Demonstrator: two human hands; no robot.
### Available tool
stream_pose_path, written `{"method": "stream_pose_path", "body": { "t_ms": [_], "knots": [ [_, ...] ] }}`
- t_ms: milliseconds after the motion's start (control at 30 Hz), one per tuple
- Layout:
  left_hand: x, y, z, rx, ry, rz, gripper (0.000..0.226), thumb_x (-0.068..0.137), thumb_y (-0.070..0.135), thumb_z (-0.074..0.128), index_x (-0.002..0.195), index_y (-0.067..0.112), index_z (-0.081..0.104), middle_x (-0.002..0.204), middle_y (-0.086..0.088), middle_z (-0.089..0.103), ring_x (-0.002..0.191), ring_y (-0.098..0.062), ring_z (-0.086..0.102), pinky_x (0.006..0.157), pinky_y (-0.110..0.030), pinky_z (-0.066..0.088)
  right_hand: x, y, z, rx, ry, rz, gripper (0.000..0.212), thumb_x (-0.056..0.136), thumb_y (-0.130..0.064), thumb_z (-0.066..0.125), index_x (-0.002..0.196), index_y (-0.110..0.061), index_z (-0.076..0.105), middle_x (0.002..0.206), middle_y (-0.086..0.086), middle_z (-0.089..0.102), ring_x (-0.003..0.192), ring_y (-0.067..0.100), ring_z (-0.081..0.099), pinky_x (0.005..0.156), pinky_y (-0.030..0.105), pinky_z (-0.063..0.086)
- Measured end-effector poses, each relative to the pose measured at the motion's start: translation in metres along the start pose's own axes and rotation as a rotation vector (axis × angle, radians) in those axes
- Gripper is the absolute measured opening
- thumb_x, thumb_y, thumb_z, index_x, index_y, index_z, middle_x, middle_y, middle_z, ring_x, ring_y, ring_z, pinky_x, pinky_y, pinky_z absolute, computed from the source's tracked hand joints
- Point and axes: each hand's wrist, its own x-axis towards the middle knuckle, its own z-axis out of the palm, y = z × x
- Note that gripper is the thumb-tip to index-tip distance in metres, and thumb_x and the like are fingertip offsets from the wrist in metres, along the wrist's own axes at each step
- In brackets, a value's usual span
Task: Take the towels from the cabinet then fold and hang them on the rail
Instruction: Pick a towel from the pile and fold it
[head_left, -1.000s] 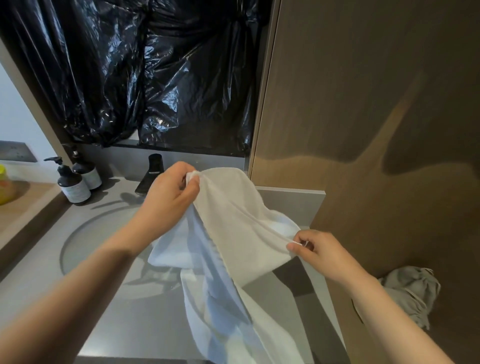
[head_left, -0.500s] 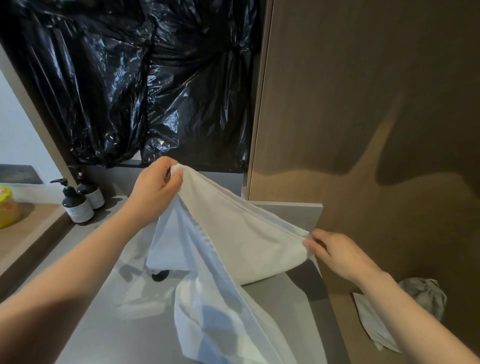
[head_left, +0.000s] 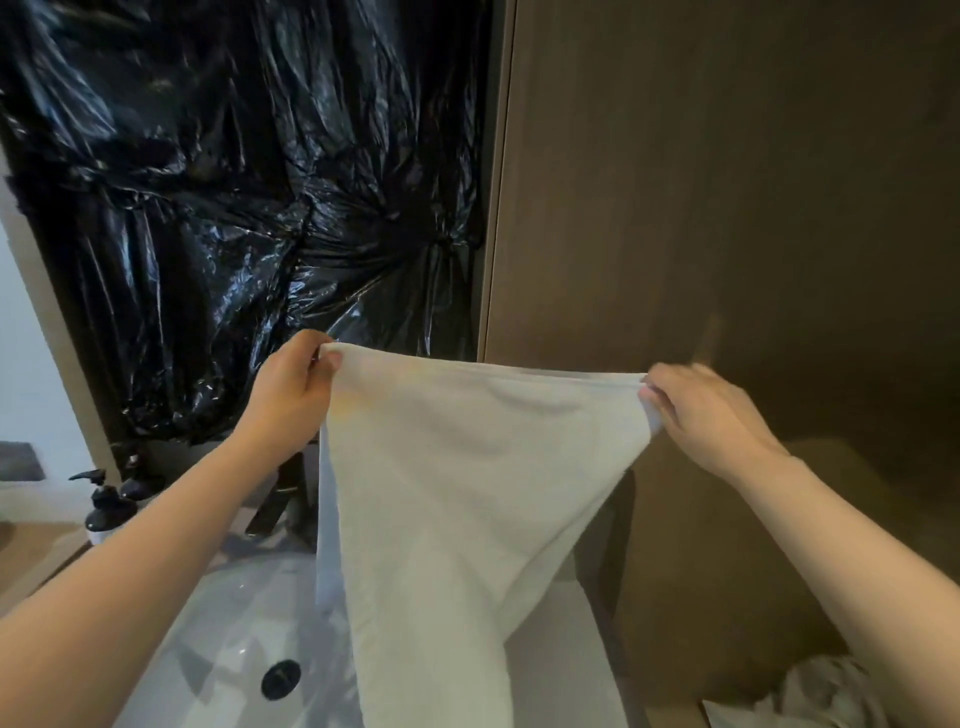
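A white towel (head_left: 467, 493) hangs mid-frame over the sink (head_left: 218, 639), stretched between two hands. The left hand (head_left: 291, 395) pinches one top corner, the right hand (head_left: 701, 415) the other. To fold it well, keep the top edge taut and level, then bring the corners together evenly.

bathroom | sink (head_left: 218, 613) | soap bottles (head_left: 104, 512) | faucet (head_left: 275, 499)
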Motion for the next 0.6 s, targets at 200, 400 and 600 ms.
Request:
{"method": "stream_pose_path", "body": {
  "t_ms": [200, 400, 600],
  "knots": [
    [0.026, 0.016, -0.004, 0.01, 0.106, 0.006, 0.01, 0.101, 0.019, 0.045, 0.094, 0.017, 0.05, 0.066, 0.007, 0.049, 0.059, -0.007, 0.045, 0.051, -0.025, 0.031, 0.025, -0.003, -0.037, -0.092, 0.032, 0.078, 0.039, 0.104, -0.032, 0.034, 0.131, -0.014, 0.056, 0.126, 0.008, 0.064, 0.123, 0.029, 0.056, 0.097, 0.04, 0.046],
    [0.041, 0.024, -0.005, 0.012, 0.113, 0.055, 0.01, 0.102, 0.016, 0.044, 0.093, 0.015, 0.05, 0.065, 0.007, 0.048, 0.059, -0.008, 0.045, 0.049, -0.026, 0.029, 0.035, 0.0, -0.063, -0.148, 0.05, 0.11, 0.037, 0.103, -0.032, 0.029, 0.124, -0.013, 0.053, 0.122, 0.009, 0.061, 0.125, 0.032, 0.05, 0.09, 0.041, 0.048],
    [0.046, 0.031, 0.002, -0.018, 0.111, 0.066, 0.013, 0.102, 0.016, 0.042, 0.09, 0.014, 0.049, 0.066, 0.006, 0.046, 0.06, -0.008, 0.043, 0.05, -0.027, 0.027, 0.027, 0.003, -0.067, -0.141, 0.065, 0.144, 0.034, 0.103, -0.032, 0.032, 0.121, -0.013, 0.054, 0.115, 0.009, 0.065, 0.128, 0.033, 0.05, 0.088, 0.042, 0.051]
  ]
}}
